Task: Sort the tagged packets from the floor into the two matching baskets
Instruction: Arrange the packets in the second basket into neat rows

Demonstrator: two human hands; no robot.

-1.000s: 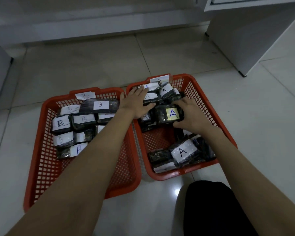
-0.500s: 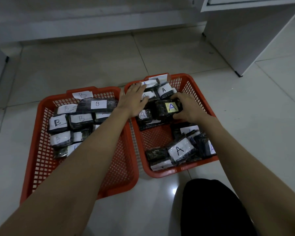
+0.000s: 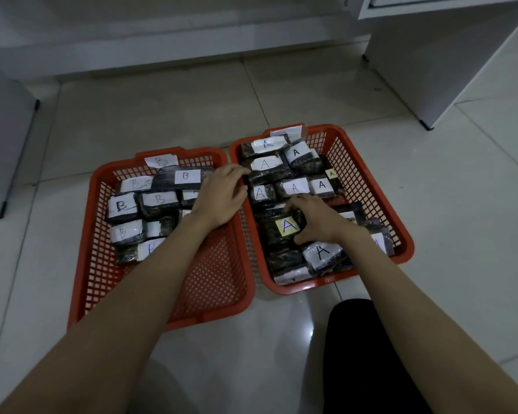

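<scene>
- Your right hand (image 3: 317, 222) grasps the yellow-tagged A packet (image 3: 281, 231), setting it low in the right basket (image 3: 401, 234) (tag up, readable).
- Your left hand (image 3: 219, 195) rests released on the shared rims, steadying the left basket (image 3: 84, 264).

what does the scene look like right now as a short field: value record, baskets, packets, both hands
left basket: red mesh, holds B packets at its far end
right basket: red mesh, holds A packets
left hand: over the rims between the baskets, fingers loosely curled, holds nothing
right hand: grips the yellow-tagged A packet inside the right basket
floor: pale tiles, no loose packets in view
</scene>
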